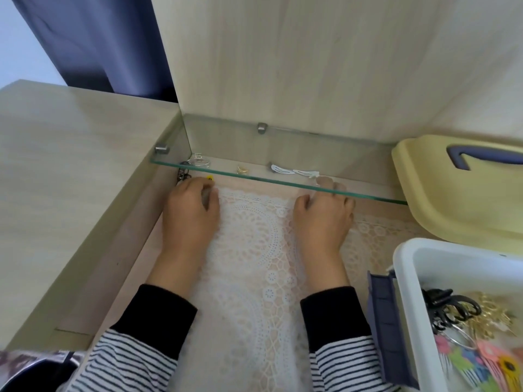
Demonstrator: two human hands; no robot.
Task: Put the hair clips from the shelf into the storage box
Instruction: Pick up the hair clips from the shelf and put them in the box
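No legible text, label, brand, number or sign was found anywhere in head view. Storage box (pixel 410 267) walls were plain white, unprinted. Yellow lid (pixel 452 205) bore dark blue shape (pixel 481 157) resembling numeral 7, but it looked like moulded handle, not printed character. Hair clips were too small and blurred for any marking to be read.

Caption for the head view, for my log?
Left hand and right hand at the glass shelf edge, near white clips and a gold clip; storage box at right already holds clips.
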